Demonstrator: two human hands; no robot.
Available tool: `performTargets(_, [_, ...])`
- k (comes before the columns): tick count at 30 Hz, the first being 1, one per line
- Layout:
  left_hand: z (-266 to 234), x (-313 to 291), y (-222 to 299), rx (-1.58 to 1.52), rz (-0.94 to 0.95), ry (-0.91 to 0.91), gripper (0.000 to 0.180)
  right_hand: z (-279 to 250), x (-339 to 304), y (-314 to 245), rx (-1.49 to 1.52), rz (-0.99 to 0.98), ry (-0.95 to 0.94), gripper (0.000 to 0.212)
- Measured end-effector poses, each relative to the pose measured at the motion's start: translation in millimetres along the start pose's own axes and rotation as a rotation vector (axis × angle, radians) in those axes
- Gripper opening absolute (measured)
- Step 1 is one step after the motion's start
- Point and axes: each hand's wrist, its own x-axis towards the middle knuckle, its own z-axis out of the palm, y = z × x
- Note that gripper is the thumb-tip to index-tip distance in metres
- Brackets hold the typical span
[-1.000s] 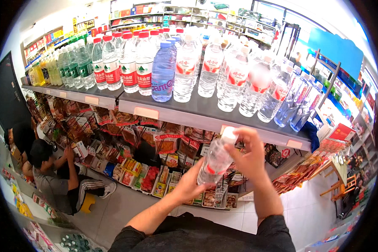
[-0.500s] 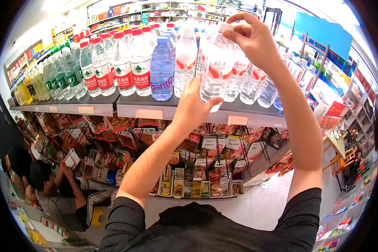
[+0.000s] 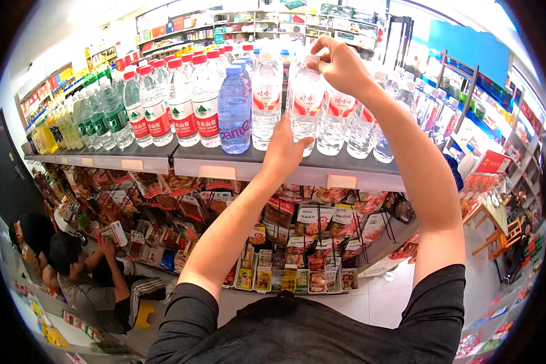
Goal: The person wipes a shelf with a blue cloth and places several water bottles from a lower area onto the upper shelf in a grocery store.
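Observation:
A clear water bottle [image 3: 307,103] with a red and white label stands upright at the front of the top shelf [image 3: 254,162]. My right hand [image 3: 339,64] pinches it at the white cap from above, fingers closed. Lower down, my left hand [image 3: 287,150] holds its side near the base, the thumb across the front. A matching bottle [image 3: 267,100] stands just left of it, and another [image 3: 335,121] is close on its right. Further left is a bluish-purple bottle [image 3: 234,112] with a blue cap.
Red-capped bottles [image 3: 182,109] and green-labelled bottles [image 3: 116,112] line the shelf's left. Packaged snacks [image 3: 312,221] hang below its edge. A person [image 3: 94,285] crouches at lower left, holding a pack. A wooden stool [image 3: 505,239] stands at far right.
The bottle was tilted and further forward; now it is upright in line with its neighbours. Both hands have moved with it, keeping hold. The crouching person's hands have shifted slightly.

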Motion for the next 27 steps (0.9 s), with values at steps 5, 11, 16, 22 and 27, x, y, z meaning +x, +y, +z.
performTargets(5, [4.0,0.3,-1.2,-0.034,-0.017,0.011,0.080,1.6,-0.9,8.3,-0.023,-0.023,-0.005,0.026])
performTargets(11, [4.1,1.3,1.3,-0.087,-0.005,-0.048,0.081,3.7,-1.4,9.8,-0.084,-0.105,0.004,0.037])
performTargets(16, [7.0,2.5,1.2,-0.062,0.003,-0.032,0.084,2.3,-1.1,9.8,-0.214,-0.177,-0.095,0.064])
performTargets(22, [8.7,7.4,2.9,-0.041,-0.044,-0.076,0.088,7.3,-2.6,10.8,-0.321,-0.224,-0.106,0.072])
performTargets(27, [11.6,10.0,3.3,-0.048,-0.051,-0.051,0.087,8.6,-2.9,13.1,-0.330,-0.216,-0.101,0.069])
